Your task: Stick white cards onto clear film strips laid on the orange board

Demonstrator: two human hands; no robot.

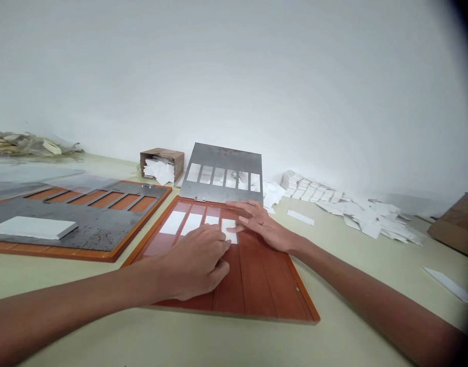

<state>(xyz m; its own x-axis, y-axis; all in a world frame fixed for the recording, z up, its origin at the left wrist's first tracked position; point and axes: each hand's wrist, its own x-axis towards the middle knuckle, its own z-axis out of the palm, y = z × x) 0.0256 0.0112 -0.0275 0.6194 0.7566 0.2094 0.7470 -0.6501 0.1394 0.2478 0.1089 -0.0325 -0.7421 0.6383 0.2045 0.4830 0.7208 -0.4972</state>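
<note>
The left hand (196,262) was curled almost like a fist by the near edge of a white card (227,225), and I could not tell if it pinched it. The right hand (270,228) was loosely open, its fingertips at the card's right side. The card lay on a red-brown board (257,275), in a row with three other white cards (191,223).

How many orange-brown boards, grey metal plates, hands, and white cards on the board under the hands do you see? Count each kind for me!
Orange-brown boards: 2
Grey metal plates: 2
Hands: 2
White cards showing on that board: 4
Total: 10
</note>
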